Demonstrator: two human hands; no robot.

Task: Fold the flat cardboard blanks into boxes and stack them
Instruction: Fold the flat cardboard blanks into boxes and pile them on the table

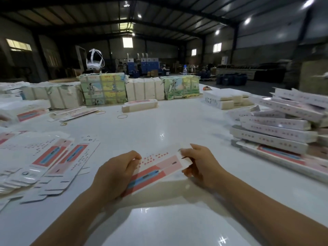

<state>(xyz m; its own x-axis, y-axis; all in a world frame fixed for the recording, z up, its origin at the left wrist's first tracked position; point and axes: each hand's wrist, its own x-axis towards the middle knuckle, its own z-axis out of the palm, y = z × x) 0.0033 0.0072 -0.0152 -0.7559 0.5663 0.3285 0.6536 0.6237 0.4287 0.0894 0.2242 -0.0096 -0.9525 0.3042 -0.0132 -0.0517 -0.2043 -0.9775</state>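
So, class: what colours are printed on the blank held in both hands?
Head view: the blank is white with pink, red and a blue stripe.

Dim hall, ceiling-lamp glare on table (177,121), warped edges

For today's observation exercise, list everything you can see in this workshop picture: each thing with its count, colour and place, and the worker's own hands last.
table: one, white, under everything
blank: one, white and pink, held over near table
flat blanks: many, white and pink, left
folded boxes: many, white, stacked right
single box: one, white and tan, centre far
bundles: several, cream or picture-printed, far edge
rubber bands: at least three, yellow, centre left
headset: one, white, above left bundle
bottle: one, clear, far back
left hand: grips blank's left end
right hand: pinches blank's right end
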